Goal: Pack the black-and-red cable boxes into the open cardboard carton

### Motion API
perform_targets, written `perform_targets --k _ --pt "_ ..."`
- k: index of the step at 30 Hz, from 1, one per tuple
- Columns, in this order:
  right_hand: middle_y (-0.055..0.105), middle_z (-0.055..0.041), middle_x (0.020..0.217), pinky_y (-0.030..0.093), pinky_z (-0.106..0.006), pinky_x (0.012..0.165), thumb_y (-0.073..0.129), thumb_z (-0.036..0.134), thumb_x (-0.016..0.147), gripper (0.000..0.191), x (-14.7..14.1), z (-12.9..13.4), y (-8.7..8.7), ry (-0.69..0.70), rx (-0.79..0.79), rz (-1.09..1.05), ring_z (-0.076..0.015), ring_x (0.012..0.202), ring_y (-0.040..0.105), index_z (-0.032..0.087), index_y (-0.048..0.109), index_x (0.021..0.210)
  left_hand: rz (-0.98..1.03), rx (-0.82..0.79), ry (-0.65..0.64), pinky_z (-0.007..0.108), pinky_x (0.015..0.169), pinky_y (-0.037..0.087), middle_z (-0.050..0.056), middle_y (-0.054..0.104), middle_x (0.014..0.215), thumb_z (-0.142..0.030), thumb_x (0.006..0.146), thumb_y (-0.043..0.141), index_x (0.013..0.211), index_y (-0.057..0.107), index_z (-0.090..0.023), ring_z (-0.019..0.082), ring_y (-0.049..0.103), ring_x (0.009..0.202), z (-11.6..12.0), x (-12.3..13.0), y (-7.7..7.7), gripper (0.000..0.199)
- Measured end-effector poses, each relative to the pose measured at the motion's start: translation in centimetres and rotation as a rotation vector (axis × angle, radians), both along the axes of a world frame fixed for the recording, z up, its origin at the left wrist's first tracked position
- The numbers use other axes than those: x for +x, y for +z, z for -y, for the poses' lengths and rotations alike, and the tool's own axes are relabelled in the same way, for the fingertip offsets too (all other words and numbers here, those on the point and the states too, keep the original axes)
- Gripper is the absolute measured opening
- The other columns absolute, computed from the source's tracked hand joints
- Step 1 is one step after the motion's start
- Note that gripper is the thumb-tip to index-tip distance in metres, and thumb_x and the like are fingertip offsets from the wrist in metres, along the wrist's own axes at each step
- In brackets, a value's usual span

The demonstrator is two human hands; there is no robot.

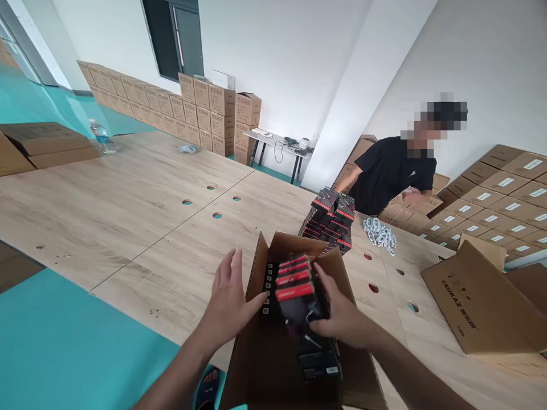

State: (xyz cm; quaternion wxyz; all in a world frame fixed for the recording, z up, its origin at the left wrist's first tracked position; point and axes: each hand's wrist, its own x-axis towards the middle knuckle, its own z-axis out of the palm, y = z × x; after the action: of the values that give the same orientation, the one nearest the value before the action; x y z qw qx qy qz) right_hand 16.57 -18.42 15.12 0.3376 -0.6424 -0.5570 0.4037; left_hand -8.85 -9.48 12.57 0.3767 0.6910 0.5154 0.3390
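An open cardboard carton (363, 367) stands at the table's near edge, right in front of me. Inside it, along the left, a row of dark boxes with small white labels (268, 287) is partly visible. My right hand (344, 316) grips several black-and-red product boxes (299, 310) held together in a row over the carton, thumb on the near face and fingers along the right side. My left hand (231, 302) is open with fingers spread, at the carton's left wall, its thumb reaching over the rim. It holds nothing. The lower ends of the gripped boxes are blurred.
Just beyond the carton, more black-and-red boxes (329, 219) are stacked on the wooden table (149, 199). White cables (379, 234) lie beside them. An opened carton (474, 296) sits at right. A person in a black shirt (393, 171) stands across the table. Cartons (209, 117) line the wall.
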Motion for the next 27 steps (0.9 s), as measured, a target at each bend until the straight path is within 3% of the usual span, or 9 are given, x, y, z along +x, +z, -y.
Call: perform_targets --k 2,4,6,8,13,17,19,23,27 --pt "0.029 -0.0137 0.159 0.029 -0.055 0.118 0.076 0.021 0.055 0.125 -1.1 0.7 -3.1 0.118 -0.069 0.245 -0.0356 0.143 0.035 0.027 0.010 0.161 -0.045 -0.214 -0.020 0.051 0.113 0.037 0.020 0.046 0.152 -0.046 0.064 0.073 0.142 0.049 -0.012 0.041 0.041 0.140 -0.8 -0.9 -1.7 0.088" --pt "0.025 -0.0158 0.160 0.022 -0.057 0.120 0.076 0.018 0.052 0.128 -2.9 1.1 -5.7 0.234 -0.135 0.458 -0.0390 0.145 0.029 0.025 0.009 0.161 0.014 -0.446 -0.120 0.042 0.087 0.052 0.017 0.070 0.118 -0.043 0.067 0.066 0.114 0.067 -0.012 0.038 0.064 0.109 -1.2 -1.4 -2.8 0.056" --pt "0.027 -0.0190 0.159 0.019 -0.057 0.121 0.077 0.016 0.049 0.130 -4.7 1.2 -7.8 0.304 -0.203 0.597 -0.0412 0.144 0.027 0.022 0.011 0.161 0.084 -0.536 -0.172 0.034 0.063 0.049 0.009 0.071 0.080 -0.040 0.069 0.059 0.085 0.067 -0.015 0.030 0.066 0.077 -1.4 -1.5 -3.2 0.031" --pt "0.028 -0.0214 0.159 0.023 -0.057 0.120 0.080 0.016 0.046 0.133 -6.2 1.2 -9.4 0.349 -0.277 0.660 -0.0428 0.144 0.028 0.021 0.012 0.160 0.124 -0.553 -0.157 0.030 0.053 0.040 0.003 0.062 0.063 -0.037 0.069 0.056 0.072 0.061 -0.018 0.023 0.059 0.060 -1.4 -1.7 -3.3 0.020" --pt "0.034 -0.0254 0.157 0.029 -0.061 0.116 0.088 0.023 0.046 0.136 -8.3 0.4 -13.7 0.423 -0.249 0.792 -0.0458 0.139 0.037 0.019 0.013 0.160 0.126 -0.519 -0.116 0.028 0.050 0.034 0.001 0.057 0.060 -0.038 0.069 0.055 0.068 0.056 -0.019 0.019 0.052 0.056 -2.1 -3.2 -3.4 0.019" --pt "0.028 -0.0231 0.161 0.008 -0.060 0.125 0.088 0.035 0.056 0.130 -9.1 -1.9 -17.5 0.539 -0.009 0.876 -0.0408 0.149 0.024 0.014 0.013 0.160 0.125 -0.523 -0.135 0.028 0.052 0.038 0.002 0.062 0.064 -0.037 0.067 0.056 0.071 0.059 -0.018 0.023 0.058 0.063 -4.0 -5.8 -3.1 0.020" --pt "0.020 -0.0176 0.165 0.001 -0.059 0.126 0.079 0.036 0.073 0.111 -9.8 -3.5 -18.7 0.653 0.122 0.887 -0.0351 0.154 0.014 0.013 0.014 0.160 0.111 -0.524 -0.164 0.029 0.054 0.041 0.003 0.064 0.066 -0.037 0.065 0.057 0.072 0.060 -0.018 0.025 0.060 0.066 -5.2 -7.5 -2.6 0.020" --pt "0.016 -0.0073 0.167 0.008 -0.062 0.126 0.035 0.025 0.101 0.060 -12.0 -7.0 -19.3 0.846 0.202 0.920 -0.0256 0.156 0.009 0.015 0.018 0.159 0.049 -0.501 -0.195 0.031 0.057 0.045 0.005 0.067 0.072 -0.037 0.066 0.056 0.074 0.061 -0.017 0.028 0.064 0.071 -7.4 -10.9 -1.2 0.022" --pt "0.016 -0.0062 0.167 0.011 -0.064 0.125 0.041 0.026 0.101 0.060 -14.4 -10.3 -18.3 0.821 0.112 1.002 -0.0280 0.155 0.009 0.017 0.024 0.157 0.009 -0.476 -0.184 0.033 0.059 0.049 0.005 0.069 0.073 -0.039 0.065 0.057 0.073 0.062 -0.018 0.030 0.066 0.074 -9.3 -13.2 0.1 0.023"
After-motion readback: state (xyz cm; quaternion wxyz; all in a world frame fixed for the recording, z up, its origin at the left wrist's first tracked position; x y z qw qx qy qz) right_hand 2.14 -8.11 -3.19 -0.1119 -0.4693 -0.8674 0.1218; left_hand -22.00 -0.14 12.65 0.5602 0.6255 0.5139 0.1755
